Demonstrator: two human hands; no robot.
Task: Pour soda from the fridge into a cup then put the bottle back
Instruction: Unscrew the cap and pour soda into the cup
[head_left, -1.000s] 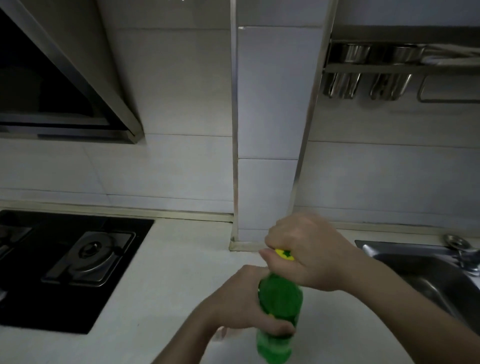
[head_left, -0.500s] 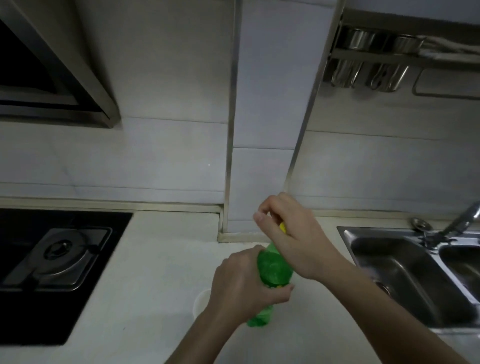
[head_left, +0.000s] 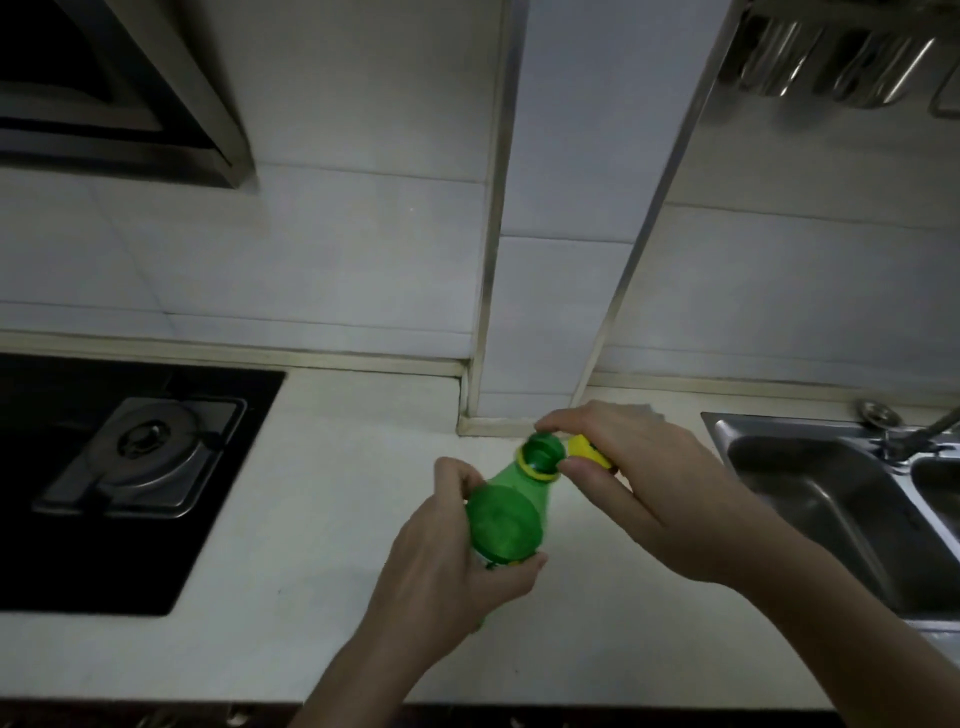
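A green soda bottle (head_left: 506, 512) stands upright over the white counter (head_left: 322, 519), seen from above. My left hand (head_left: 447, 566) grips its body from the left. Its mouth is uncovered, with a yellow ring left round the neck. My right hand (head_left: 639, 478) holds the yellow cap (head_left: 587, 451) just right of the bottle mouth, fingers curled round it. The cup is hidden behind my left hand and the bottle.
A black gas hob (head_left: 130, 467) lies on the left of the counter. A steel sink (head_left: 841, 499) with a tap (head_left: 930, 431) sits at the right. A tiled pillar (head_left: 550, 260) juts from the back wall. Steel cups hang on a rack (head_left: 831, 62) at top right.
The yellow cap has come off the bottle and moved right in my right hand. My view has tilted down, and the cup seen earlier is now covered.
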